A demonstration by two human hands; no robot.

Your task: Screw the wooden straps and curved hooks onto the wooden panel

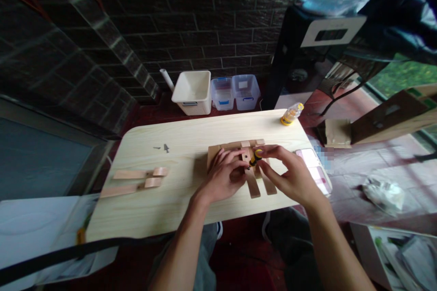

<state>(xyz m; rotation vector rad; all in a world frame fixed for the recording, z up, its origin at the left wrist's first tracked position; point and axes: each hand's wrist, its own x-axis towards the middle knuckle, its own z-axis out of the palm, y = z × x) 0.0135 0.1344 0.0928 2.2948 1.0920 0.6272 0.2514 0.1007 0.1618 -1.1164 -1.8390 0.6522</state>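
Observation:
My right hand (285, 170) pinches a short yellow-and-black screwdriver (256, 155) between thumb and fingers, its tip angled down and left. The tip meets the wooden piece near my left fingertips; the exact contact is too small to tell. My left hand (227, 175) lies over a brown board (214, 151) with its fingers spread, pressing it to the table (184, 138). Two flat wooden strips (252, 186) extend from the board towards me. Part of the board is hidden under my hands.
To the left lie two strips with curled ends (131, 174) and a few small dark screws (166, 148). A clear bottle with yellow ends (292, 114) stands at the back right corner. A phone (316, 168) rests at the right edge. Plastic bins (196, 95) stand behind the table.

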